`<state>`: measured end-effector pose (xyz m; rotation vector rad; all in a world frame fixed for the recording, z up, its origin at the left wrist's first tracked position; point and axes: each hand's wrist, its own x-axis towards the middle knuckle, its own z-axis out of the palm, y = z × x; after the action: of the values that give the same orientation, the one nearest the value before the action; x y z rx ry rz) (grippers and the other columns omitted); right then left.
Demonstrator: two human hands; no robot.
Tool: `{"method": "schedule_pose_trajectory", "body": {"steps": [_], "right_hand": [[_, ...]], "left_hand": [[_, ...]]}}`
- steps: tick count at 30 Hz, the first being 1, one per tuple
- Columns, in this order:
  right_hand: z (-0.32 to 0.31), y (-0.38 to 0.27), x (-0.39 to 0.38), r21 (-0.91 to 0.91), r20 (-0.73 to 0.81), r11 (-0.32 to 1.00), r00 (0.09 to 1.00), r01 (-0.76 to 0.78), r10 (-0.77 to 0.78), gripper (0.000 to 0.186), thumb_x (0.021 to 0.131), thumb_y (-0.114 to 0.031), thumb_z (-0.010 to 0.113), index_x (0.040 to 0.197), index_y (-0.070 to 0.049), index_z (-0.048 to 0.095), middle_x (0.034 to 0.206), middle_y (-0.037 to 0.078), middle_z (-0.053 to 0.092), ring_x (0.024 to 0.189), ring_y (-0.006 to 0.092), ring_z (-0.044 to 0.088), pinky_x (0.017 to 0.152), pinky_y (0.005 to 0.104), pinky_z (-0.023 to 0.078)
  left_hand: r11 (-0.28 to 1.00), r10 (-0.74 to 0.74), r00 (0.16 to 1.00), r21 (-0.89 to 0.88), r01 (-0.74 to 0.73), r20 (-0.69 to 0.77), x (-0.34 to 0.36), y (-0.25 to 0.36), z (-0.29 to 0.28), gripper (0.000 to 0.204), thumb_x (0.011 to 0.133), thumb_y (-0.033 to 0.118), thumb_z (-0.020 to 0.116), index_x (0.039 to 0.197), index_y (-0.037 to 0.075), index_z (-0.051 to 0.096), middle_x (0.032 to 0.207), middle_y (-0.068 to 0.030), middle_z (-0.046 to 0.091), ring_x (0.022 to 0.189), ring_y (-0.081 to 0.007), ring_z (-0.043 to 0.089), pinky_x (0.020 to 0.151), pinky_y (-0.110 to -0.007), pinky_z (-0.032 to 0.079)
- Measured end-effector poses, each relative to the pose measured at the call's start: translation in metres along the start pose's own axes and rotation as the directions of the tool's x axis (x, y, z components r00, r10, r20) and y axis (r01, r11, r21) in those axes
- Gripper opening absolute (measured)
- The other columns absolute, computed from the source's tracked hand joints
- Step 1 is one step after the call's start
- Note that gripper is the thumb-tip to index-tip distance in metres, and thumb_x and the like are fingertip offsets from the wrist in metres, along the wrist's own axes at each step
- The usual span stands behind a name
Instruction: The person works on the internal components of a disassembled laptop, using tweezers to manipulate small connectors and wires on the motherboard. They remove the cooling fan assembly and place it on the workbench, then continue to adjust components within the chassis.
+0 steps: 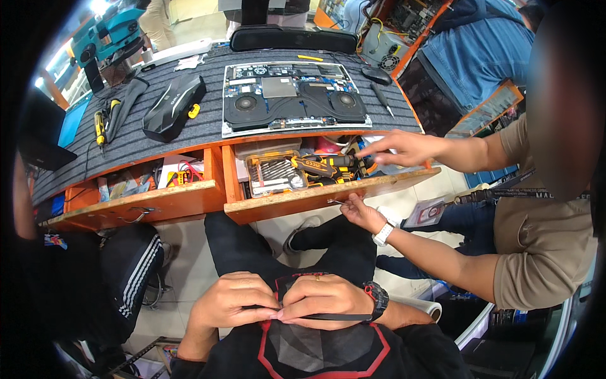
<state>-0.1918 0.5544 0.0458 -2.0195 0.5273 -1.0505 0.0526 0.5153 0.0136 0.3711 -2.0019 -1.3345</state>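
Close to my body, my left hand (235,299) and my right hand (323,298) meet with fingertips pinched together. Between them runs a thin black strap or strip (341,317), its kind not clear; it stretches along below my right fingers. A black watch sits on my right wrist. Beyond my lap, an opened laptop (279,86) with bare fans and boards lies on the grey striped mat. A pulled-out drawer (303,202) holds a case of screwdriver bits (276,172) and yellow-black hand tools (322,165).
A co-worker's one hand (401,148) reaches over the drawer; the other (363,215) is at its handle. Another open drawer (136,205) is at left. On the mat lie a black box (173,108), yellow-black tools (107,120), a mouse (377,76) and a pen-like tool (382,100).
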Motion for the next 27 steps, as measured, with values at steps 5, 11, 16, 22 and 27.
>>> {"method": "schedule_pose_trajectory", "body": {"steps": [5,11,16,22,27], "right_hand": [[-0.003,0.001,0.000,0.028,-0.021,1.000,1.000,-0.015,0.015,0.027,0.086,0.000,0.076,0.111,-0.002,0.069,0.096,0.010,0.068,0.084,0.0268,0.068,0.071,0.0352,0.055],[-0.001,0.005,-0.001,0.013,0.009,0.999,0.999,-0.032,0.031,0.024,0.086,0.000,0.076,0.108,-0.003,0.069,0.093,0.010,0.067,0.081,0.0271,0.067,0.069,0.0346,0.054],[-0.002,0.007,0.001,0.056,0.020,0.997,0.998,-0.057,0.056,0.025,0.085,0.001,0.075,0.109,-0.002,0.069,0.096,0.010,0.068,0.081,0.0275,0.067,0.069,0.0344,0.054],[-0.001,0.012,0.000,0.108,-0.031,0.984,0.988,-0.145,0.149,0.027,0.084,0.002,0.076,0.110,-0.001,0.069,0.098,0.010,0.071,0.085,0.0286,0.069,0.072,0.0342,0.055],[-0.002,0.013,-0.002,0.122,-0.151,0.964,0.955,-0.237,0.254,0.025,0.082,-0.001,0.080,0.105,-0.002,0.071,0.098,0.011,0.072,0.089,0.0260,0.071,0.076,0.0320,0.055]], "left_hand": [[0.998,-0.058,0.998,-0.009,0.057,-0.021,0.001,0.000,0.005,0.015,0.080,0.011,0.083,0.091,0.005,0.075,0.088,-0.0061,0.073,0.078,-0.0229,0.070,0.068,-0.035,0.052],[0.999,-0.038,0.996,-0.020,0.039,0.075,0.003,-0.005,0.000,0.012,0.083,0.012,0.081,0.091,0.006,0.075,0.087,-0.0055,0.073,0.077,-0.0232,0.069,0.069,-0.036,0.050],[0.996,-0.069,0.996,-0.053,0.073,0.063,-0.001,-0.010,0.002,0.010,0.083,0.012,0.080,0.089,0.006,0.074,0.085,-0.0050,0.073,0.076,-0.0227,0.068,0.067,-0.036,0.049],[0.994,-0.105,0.994,-0.008,0.105,-0.028,0.003,-0.009,0.001,0.013,0.081,0.012,0.083,0.088,0.006,0.075,0.083,-0.0053,0.073,0.075,-0.0226,0.069,0.068,-0.035,0.050],[0.990,-0.115,0.988,0.066,0.123,-0.102,0.002,-0.009,0.002,0.014,0.080,0.014,0.083,0.088,0.006,0.075,0.083,-0.0056,0.073,0.076,-0.0225,0.069,0.069,-0.035,0.052]]}}
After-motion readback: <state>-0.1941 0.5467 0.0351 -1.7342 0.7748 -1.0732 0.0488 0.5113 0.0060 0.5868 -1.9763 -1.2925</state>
